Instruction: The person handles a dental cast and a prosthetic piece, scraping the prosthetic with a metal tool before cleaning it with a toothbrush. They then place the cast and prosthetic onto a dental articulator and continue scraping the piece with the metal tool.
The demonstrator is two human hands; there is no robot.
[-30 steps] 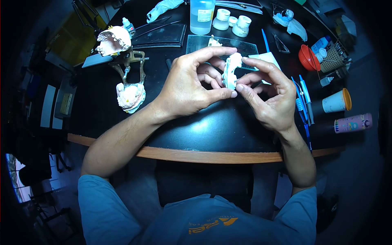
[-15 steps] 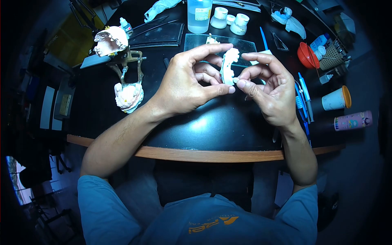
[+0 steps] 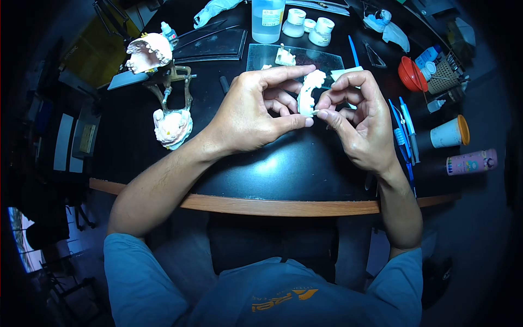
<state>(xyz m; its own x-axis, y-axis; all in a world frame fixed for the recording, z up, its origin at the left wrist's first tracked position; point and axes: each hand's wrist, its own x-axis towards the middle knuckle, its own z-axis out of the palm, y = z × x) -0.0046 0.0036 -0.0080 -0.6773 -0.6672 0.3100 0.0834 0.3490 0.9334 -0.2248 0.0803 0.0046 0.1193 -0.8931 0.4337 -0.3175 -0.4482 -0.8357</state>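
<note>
My left hand [image 3: 253, 111] holds a white plaster dental cast [image 3: 308, 94] upright, its thumb at the lower end and index fingertip at the top. The cast is a curved section with bumpy teeth along its right side. At its lower right end, my right hand [image 3: 357, 114] pinches a small pale tooth-like piece [image 3: 315, 112] between thumb and index finger; the fingers mostly cover it. The other right fingers are curled. Behind the hands, a glass slab [image 3: 321, 61] carries another small cast piece [image 3: 285, 56].
Left stands an articulator [image 3: 189, 98] with an upper cast [image 3: 147, 54] and a lower cast [image 3: 173, 129]. At the back are a clear bottle [image 3: 267, 27] and white jars [image 3: 321, 31]. Blue-handled tools [image 3: 406, 131], a red bowl [image 3: 409, 74], a cup [image 3: 448, 131] and a pink container [image 3: 471, 162] lie right.
The dental cast has shifted slightly right and down with my left hand. My right index finger has bent further in, and the small piece sits slightly lower. More of the slab's cast piece shows.
</note>
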